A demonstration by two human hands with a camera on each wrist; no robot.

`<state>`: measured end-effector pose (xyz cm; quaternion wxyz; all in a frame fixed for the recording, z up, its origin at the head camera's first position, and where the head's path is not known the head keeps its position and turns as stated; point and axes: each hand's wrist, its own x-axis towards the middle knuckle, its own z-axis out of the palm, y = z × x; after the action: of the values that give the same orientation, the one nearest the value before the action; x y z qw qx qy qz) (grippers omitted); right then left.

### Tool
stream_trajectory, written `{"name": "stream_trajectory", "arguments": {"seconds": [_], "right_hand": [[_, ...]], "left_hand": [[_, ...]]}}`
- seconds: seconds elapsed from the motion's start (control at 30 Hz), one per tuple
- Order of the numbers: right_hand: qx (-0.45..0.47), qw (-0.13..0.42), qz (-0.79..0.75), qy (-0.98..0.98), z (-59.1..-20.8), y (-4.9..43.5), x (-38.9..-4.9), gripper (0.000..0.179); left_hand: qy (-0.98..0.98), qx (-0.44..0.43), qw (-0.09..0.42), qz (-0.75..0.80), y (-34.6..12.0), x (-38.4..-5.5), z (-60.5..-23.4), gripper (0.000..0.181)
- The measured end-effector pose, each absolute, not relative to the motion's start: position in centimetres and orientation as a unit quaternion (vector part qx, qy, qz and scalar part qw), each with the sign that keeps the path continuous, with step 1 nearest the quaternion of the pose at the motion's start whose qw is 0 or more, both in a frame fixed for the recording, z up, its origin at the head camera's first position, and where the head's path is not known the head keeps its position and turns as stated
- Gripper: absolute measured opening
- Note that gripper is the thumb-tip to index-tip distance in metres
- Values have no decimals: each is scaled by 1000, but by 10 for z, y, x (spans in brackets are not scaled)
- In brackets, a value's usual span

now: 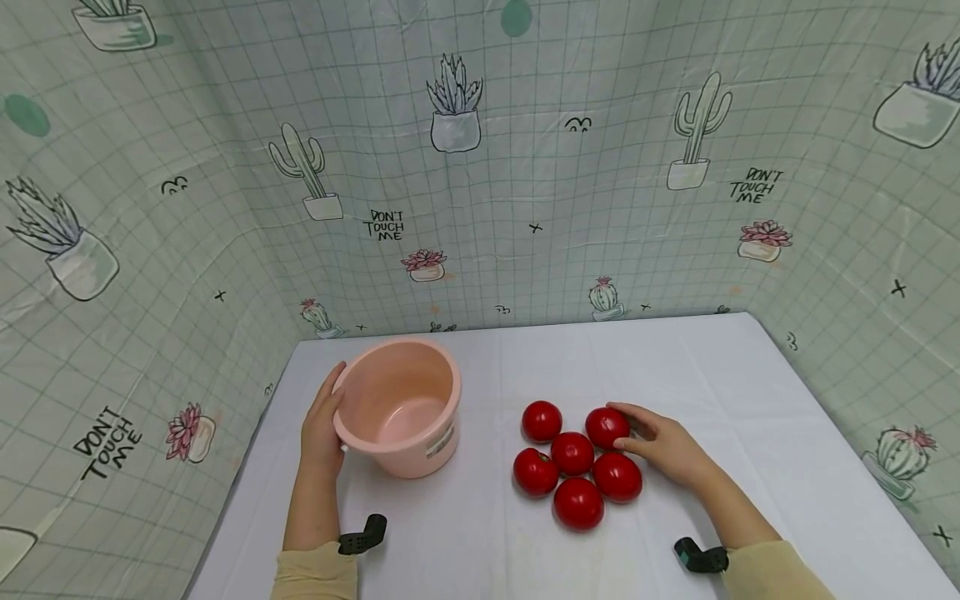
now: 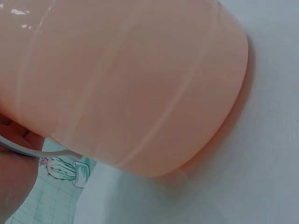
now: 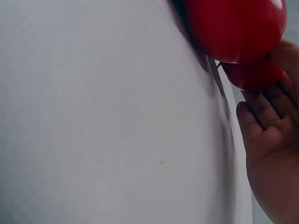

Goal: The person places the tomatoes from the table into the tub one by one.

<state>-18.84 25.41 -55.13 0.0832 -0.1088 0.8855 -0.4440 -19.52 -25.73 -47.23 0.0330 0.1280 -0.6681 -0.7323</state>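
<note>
In the head view a pink plastic bucket (image 1: 401, 408) stands tilted on the left of the table, its open mouth showing nothing inside. My left hand (image 1: 322, 429) grips its left side near the rim; some of the fingers are hidden. Several red tomatoes (image 1: 572, 454) lie in a cluster right of the bucket. My right hand (image 1: 667, 446) holds the far right tomato (image 1: 606, 427) between thumb and index finger. The right wrist view has a nearer tomato (image 3: 238, 28) partly covering the one at my fingers (image 3: 261, 105).
A white cloth covers the table (image 1: 480, 550). Patterned fabric walls (image 1: 495, 183) enclose its back and both sides. Dark devices sit at both wrists, the left one (image 1: 363, 535) below the bucket. A light bucket handle (image 2: 42, 151) crosses the left hand in the left wrist view.
</note>
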Motion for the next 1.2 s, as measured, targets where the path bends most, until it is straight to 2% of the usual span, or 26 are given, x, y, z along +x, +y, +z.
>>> {"name": "stream_trajectory", "arguments": {"seconds": [1.2], "right_hand": [[-160, 80, -457, 871, -473, 242, -217, 62]], "left_hand": [[-663, 134, 45, -735, -257, -197, -475, 41]]}}
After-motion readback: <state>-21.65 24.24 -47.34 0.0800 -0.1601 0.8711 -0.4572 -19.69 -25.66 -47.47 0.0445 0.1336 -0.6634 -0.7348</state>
